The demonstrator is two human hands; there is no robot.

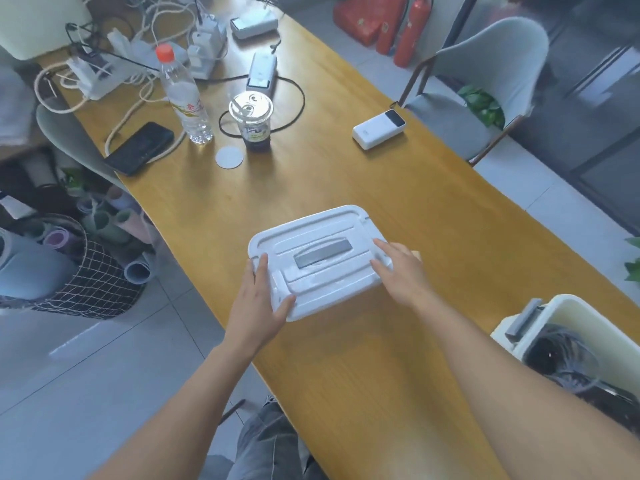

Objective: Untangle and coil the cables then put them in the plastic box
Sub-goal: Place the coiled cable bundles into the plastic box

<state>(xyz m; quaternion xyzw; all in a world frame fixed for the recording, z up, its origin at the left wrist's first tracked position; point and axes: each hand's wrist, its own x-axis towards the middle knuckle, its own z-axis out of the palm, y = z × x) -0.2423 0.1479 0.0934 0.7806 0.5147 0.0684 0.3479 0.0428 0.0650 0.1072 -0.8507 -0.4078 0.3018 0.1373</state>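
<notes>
Item: plastic box (320, 261), white, lidded, with a grey handle (322, 255) recessed in the lid; located on the near middle of the wooden worktop (346, 181), close to its left edge. Orientation: long axis is laid from near-left to far-right, roughly across the view; lid faces up, handle runs along the same axis. Left hand (258, 303): placed at the near-left short end, fingers (260, 268) extended along the lid edge and thumb pressed on the near corner, nothing clasped. Right hand (398, 268): laid flat on the right end, fingers straight, nothing held. Step judged in hand: steadying or unlatching the lid. Handling note: both ends are best released evenly and the lid lifted level. A second, open bin (568, 327) holding dark cables (561, 362) is seen at the near right.
</notes>
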